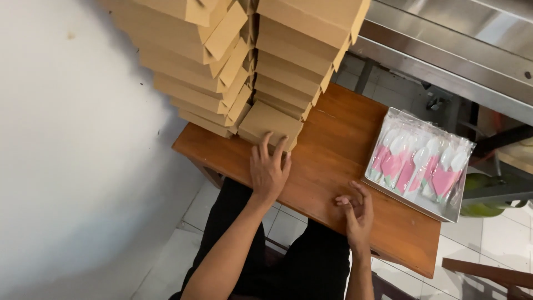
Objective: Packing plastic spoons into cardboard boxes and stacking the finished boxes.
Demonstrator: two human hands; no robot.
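A flat, closed box of plain brown cardboard (270, 123) lies under the fingertips of the left hand (269, 171), which rests spread on its near edge. The box sits level on the wood, its lid shut, at the foot of two tall leaning stacks of like brown cardboard boxes (239, 55) rising just beyond the fingers. The right hand (356, 211) is well apart from it, fingers curled and holding nothing.

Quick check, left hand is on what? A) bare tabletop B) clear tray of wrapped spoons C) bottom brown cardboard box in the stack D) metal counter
C: the left hand lies with fingers spread against the lowest brown cardboard box of the stack, while the right hand hovers over the wooden table, apart from the clear tray of wrapped spoons.
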